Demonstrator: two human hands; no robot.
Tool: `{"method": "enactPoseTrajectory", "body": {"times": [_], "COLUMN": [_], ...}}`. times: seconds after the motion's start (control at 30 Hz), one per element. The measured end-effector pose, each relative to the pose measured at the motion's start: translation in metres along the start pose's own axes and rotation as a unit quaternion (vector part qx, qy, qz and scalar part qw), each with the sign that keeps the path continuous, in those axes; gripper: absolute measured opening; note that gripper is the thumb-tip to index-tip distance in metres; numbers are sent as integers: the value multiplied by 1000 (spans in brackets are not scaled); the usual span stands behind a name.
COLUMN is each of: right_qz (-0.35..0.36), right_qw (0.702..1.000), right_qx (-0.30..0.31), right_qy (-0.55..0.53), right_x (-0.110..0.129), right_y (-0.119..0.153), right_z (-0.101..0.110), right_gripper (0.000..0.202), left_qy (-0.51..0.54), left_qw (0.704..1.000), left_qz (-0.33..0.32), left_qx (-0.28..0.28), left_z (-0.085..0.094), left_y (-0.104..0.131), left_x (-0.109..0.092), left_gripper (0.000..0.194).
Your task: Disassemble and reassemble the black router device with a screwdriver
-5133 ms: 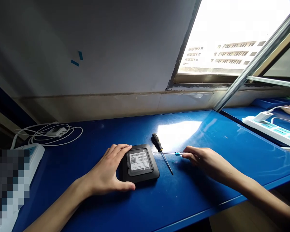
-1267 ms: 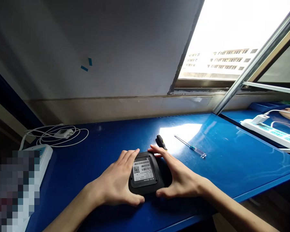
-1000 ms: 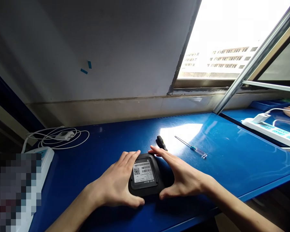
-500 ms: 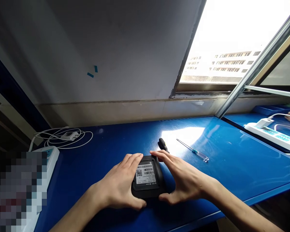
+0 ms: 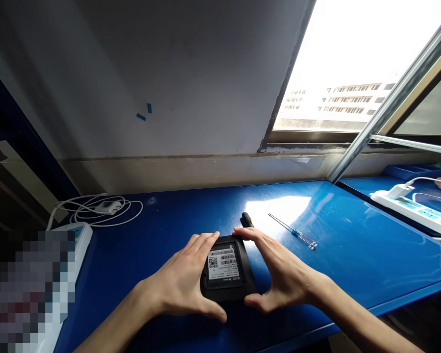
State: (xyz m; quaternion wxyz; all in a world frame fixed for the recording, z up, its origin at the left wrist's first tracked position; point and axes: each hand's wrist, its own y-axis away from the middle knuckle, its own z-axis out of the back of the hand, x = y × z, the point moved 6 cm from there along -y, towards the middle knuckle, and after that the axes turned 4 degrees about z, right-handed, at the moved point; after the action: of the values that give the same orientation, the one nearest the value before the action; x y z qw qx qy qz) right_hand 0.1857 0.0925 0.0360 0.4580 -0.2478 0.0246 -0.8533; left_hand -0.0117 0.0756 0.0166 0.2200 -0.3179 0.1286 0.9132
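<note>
- The one camera is worn on the head.
- It looks forward and down at the counter (image 5: 353, 245).
- The left hand (image 5: 182, 277) and right hand (image 5: 286, 272) are close to it.
- The wall (image 5: 191, 88) and window (image 5: 345, 49) are farther away.

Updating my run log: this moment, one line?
left hand, right hand: flanking square black plastic box | transparent-handled metal screwdriver: on blue table

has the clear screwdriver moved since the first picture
Yes: the clear screwdriver has moved right, closer to the foot of the metal post.
</note>
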Motion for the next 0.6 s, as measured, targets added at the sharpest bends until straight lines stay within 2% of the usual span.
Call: {"method": "enactPoseTrajectory", "body": {"times": [0.27,0.4,0.6], "right_qz": [4,-6,-13], "right_qw": [998,997,993], "right_qx": [-19,-10,-25], "right_qy": [-60,-74,-118], "right_x": [-6,-9,-4], "right_y": [4,6,8], "right_z": [-2,-7,-5], "right_gripper": [117,126,123], "left_qy": [13,15,15], "left_qw": [999,998,998], "left_qz": [-7,-4,-6], "left_qx": [-36,-60,-66], "left_z": [5,5,3], "left_y": [5,6,6], "left_x": [-8,-10,-11], "left_gripper": [119,118,117]}}
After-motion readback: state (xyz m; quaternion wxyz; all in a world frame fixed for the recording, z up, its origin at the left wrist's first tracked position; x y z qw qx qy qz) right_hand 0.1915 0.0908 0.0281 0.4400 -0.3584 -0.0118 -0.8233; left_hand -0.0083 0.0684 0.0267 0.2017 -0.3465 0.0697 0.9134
